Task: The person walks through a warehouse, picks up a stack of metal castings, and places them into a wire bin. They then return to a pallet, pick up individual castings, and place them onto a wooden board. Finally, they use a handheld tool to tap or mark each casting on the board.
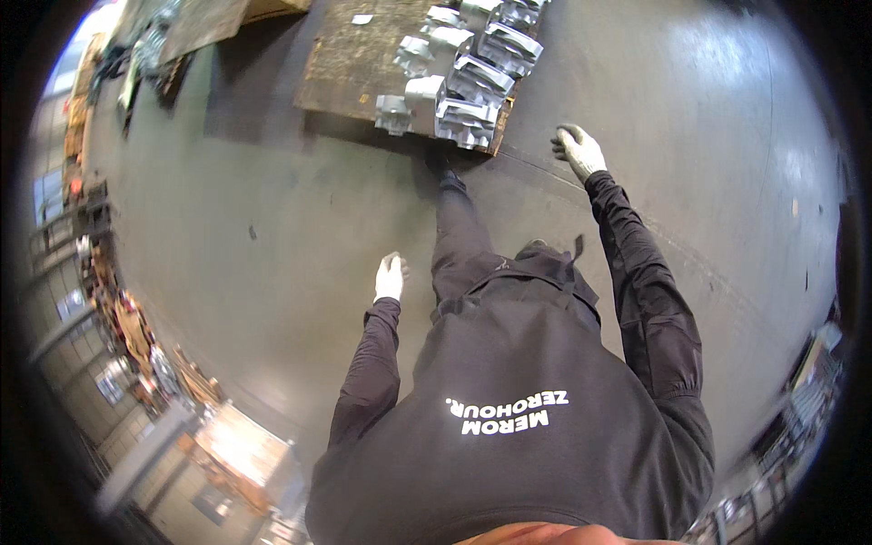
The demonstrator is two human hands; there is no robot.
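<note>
My left hand (391, 278), in a white glove, hangs over the floor beside my leg. Its fingers are loosely extended, and nothing shows in them. Farther forward on the right, my right hand (579, 151) wears a similar glove and is held out from my body. Its fingers are slightly bent and apart, with no object in them. Silver metal castings (475, 84) stand in rows along the right part of a worn wooden board (348, 64) ahead of me. My right hand is the nearer one to them, but does not touch them.
Grey concrete floor (300, 245) surrounds me. Another wooden panel (204, 29) stands at the far left. Blurred racks and stacked goods line the left edge, with a pale box-like surface (241, 442) at the lower left. My foot is close to the board's near edge.
</note>
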